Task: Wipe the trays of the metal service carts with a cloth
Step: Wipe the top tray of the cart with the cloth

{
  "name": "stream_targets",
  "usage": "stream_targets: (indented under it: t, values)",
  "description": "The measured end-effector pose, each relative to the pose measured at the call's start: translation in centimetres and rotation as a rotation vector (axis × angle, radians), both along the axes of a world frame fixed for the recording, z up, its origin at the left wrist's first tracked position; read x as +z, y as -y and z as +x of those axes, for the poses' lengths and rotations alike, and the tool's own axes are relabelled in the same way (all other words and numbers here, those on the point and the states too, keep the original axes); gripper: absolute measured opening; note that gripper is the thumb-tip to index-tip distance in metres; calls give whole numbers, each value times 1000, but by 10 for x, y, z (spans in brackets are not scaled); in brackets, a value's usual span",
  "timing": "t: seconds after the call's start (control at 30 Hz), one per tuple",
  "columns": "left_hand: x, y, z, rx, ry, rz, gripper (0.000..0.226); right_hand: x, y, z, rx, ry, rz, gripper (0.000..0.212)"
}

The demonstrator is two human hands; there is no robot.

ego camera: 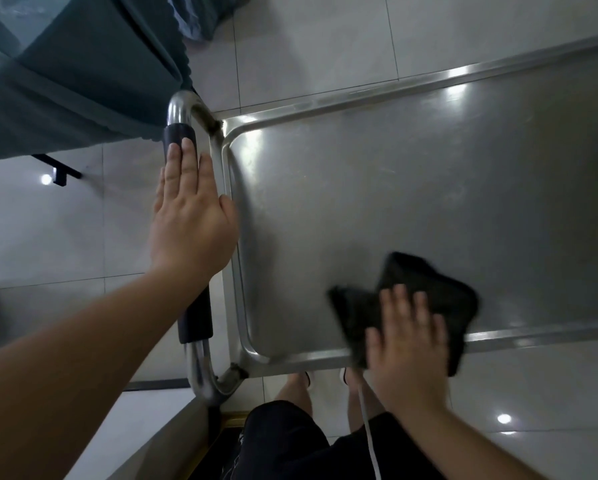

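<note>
Near tray (411, 174) corner, right hand (408, 337) flat on cloth (425, 292), left hand (190, 216) flat on handle (183, 140)

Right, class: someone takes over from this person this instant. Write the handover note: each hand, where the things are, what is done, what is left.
Left hand: open, flat on the cart handle, fingers straight, steadying the cart.
Right hand: open, pressing the dark cloth flat.
Cloth: on the top tray, at its near edge, partly over the rim.
Done: cannot tell how much has been wiped; the tray shows faint smudges.
Left: wipe the rest of this tray; no other trays or carts are in view.
</note>
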State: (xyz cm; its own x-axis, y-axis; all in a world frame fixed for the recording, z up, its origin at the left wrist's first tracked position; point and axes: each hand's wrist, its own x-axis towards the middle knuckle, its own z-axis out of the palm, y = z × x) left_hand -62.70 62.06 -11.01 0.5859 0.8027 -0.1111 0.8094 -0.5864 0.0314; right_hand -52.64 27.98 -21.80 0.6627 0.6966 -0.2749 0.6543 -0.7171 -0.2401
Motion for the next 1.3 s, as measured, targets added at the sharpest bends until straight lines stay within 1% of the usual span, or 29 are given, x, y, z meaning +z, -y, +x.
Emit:
stream_targets:
  t: [0.13, 0.23, 0.3, 0.4, 0.5, 0.6, 0.67, 0.73, 0.8, 0.87, 0.9, 0.93, 0.97, 1.03, 1.17, 1.23, 1.3]
  values:
    - [-1, -1, 0, -3, 3, 13, 67, -5, -67, -84, 380, -106, 91, 72]
    - [-3, -1, 0, 0, 11, 37, 66, -6, -107, -110, 621, -150, 144, 67]
    - [-5, -2, -1, -4, 17, 51, 65, -8, -114, -111, 684, -155, 163, 67]
    - [-7, -3, -2, -5, 29, 52, 63, -10, -97, -92, 685, -132, 197, 67]
    - [-8, -4, -3, -7, 37, 46, 63, -12, -55, -37, 593, -93, 191, 69]
    - [-7, -4, -3, 3, 50, 35, 63, -12, 4, 49, 478, 1, 99, 72]
    - [-6, -3, -3, 5, 49, 33, 64, -8, 44, 109, 331, 47, 9, 69]
    - [-5, -3, -2, 6, 45, 32, 64, 0, 71, 153, 112, 37, -93, 70]
    - [-5, -2, -1, 6, 39, 40, 63, 3, 78, 164, -108, 22, -149, 73]
    - [-4, -1, -1, 6, 38, 43, 63, 3, 61, 141, -282, 50, -152, 72]
    - [-4, -1, -1, 8, 38, 42, 63, 3, 48, 121, -325, 62, -140, 71]
    - [-3, -1, 0, 12, 37, 40, 63, 2, 34, 97, -318, 67, -120, 71]
    - [-3, -1, 0, 15, 39, 38, 63, 1, 20, 69, -263, 62, -93, 71]
    - [-4, -2, 0, 19, 43, 36, 63, -1, -11, 7, -63, 42, -20, 70]
    - [-5, -2, 1, 32, 48, 42, 64, 2, -84, -97, 402, -156, 99, 66]
    - [-5, -1, 2, 34, 43, 48, 64, 4, -111, -112, 661, -204, 116, 62]
    - [-6, -2, 2, 32, 45, 54, 64, 2, -124, -100, 844, -200, 116, 62]
